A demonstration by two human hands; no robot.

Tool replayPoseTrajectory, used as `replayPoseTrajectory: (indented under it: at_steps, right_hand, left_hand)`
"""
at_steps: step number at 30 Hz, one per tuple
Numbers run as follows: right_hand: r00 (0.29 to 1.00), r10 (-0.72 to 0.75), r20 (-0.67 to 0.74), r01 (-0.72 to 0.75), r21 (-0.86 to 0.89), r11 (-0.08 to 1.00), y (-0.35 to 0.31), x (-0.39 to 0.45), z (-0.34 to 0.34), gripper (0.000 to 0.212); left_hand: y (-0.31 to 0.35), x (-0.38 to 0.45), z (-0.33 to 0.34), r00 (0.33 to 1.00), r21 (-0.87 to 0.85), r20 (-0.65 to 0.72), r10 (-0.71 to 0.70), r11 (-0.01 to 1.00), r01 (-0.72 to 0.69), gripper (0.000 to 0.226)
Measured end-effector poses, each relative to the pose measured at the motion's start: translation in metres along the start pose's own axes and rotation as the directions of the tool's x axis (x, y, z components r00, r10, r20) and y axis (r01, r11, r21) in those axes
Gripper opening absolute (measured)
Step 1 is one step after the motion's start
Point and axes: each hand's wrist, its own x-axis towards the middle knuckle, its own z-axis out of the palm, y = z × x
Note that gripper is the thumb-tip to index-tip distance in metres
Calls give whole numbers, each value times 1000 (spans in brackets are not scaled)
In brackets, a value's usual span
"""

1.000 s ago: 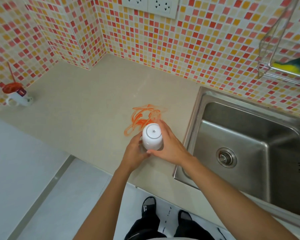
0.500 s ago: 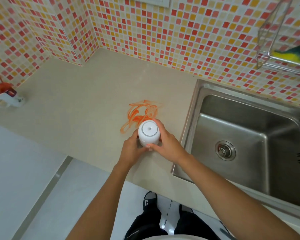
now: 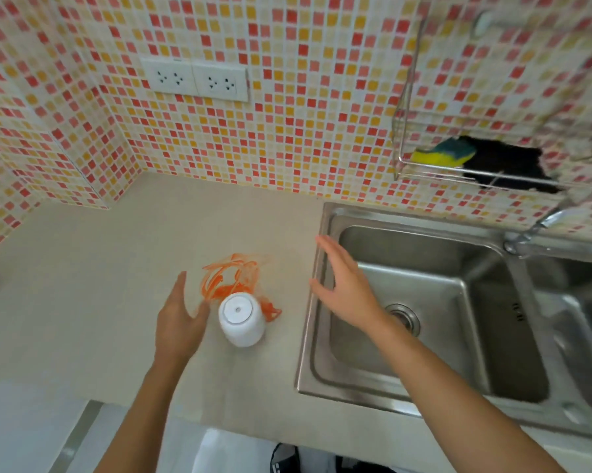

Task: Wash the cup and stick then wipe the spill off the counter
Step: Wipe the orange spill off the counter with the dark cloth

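A white cup (image 3: 242, 318) stands upside down on the beige counter (image 3: 82, 285), at the near edge of an orange spill (image 3: 233, 278). My left hand (image 3: 178, 322) is just left of the cup, fingers apart, holding nothing. My right hand (image 3: 345, 288) is open above the sink's left rim, a hand's width right of the cup. No stick is in view.
A steel sink (image 3: 424, 302) with a drain (image 3: 402, 317) lies to the right, with a tap (image 3: 540, 230) above it. A wire rack (image 3: 492, 158) on the tiled wall holds a yellow-green sponge (image 3: 441, 153) and a black cloth (image 3: 509, 165). Two sockets (image 3: 195, 80) sit on the wall.
Both hands have let go of the upside-down cup and moved apart, the right one toward the sink. The view has swung right, so the mug at far left is out of frame.
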Motion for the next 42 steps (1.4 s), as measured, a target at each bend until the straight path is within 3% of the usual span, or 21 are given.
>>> replayPoseTrajectory:
  at_steps: [5, 9, 12, 15, 17, 19, 21, 22, 25, 30, 33, 37, 42]
  right_hand:
    - [917, -45, -397, 36, -30, 999, 6, 10, -113, 49]
    - [790, -102, -605, 35, -121, 992, 22, 24, -198, 36]
    - [790, -2, -613, -114, -151, 982, 44, 48, -251, 34]
    - [857, 168, -488, -310, -225, 924, 71, 72, -285, 31]
    - [880, 325, -346, -416, -233, 879, 89, 86, -297, 51]
    - [873, 451, -186, -487, -283, 826, 98, 98, -304, 91]
    - [865, 496, -75, -486, -374, 790, 108, 112, -306, 120]
    - [856, 513, -59, -490, -403, 773, 114, 119, -306, 125]
    - [851, 518, -86, -492, -475, 729, 126, 131, -301, 109]
    - [923, 377, -78, -356, -545, 759, 111, 123, -302, 41]
    - [949, 258, -181, -315, -494, 810, 109, 114, -302, 28]
    - [907, 212, -364, -334, -315, 888, 115, 106, -301, 30]
    - [773, 359, -523, -304, 192, 933, 107, 101, -313, 35]
  left_hand:
    - [135, 24, 37, 946, 3, -35, 323, 946, -323, 67]
    - [249, 25, 87, 777, 53, 72, 625, 776, -629, 65]
    - [318, 26, 119, 630, 133, 186, 754, 616, -776, 63]
    - [360, 32, 144, 581, 257, 291, 760, 523, -813, 64]
    - [378, 36, 156, 570, 312, 338, 749, 482, -819, 65]
    - [387, 41, 166, 578, 363, 365, 730, 459, -811, 68]
    - [388, 44, 174, 597, 423, 372, 711, 443, -790, 71]
    - [388, 45, 176, 605, 445, 370, 705, 437, -782, 73]
    - [386, 46, 178, 615, 450, 364, 699, 446, -774, 74]
    - [385, 46, 178, 620, 428, 354, 701, 468, -773, 74]
    - [385, 47, 180, 628, 436, 354, 693, 472, -766, 76]
    - [386, 45, 180, 638, 444, 349, 687, 478, -758, 78]
    - [385, 34, 173, 670, 426, 339, 660, 527, -735, 73]
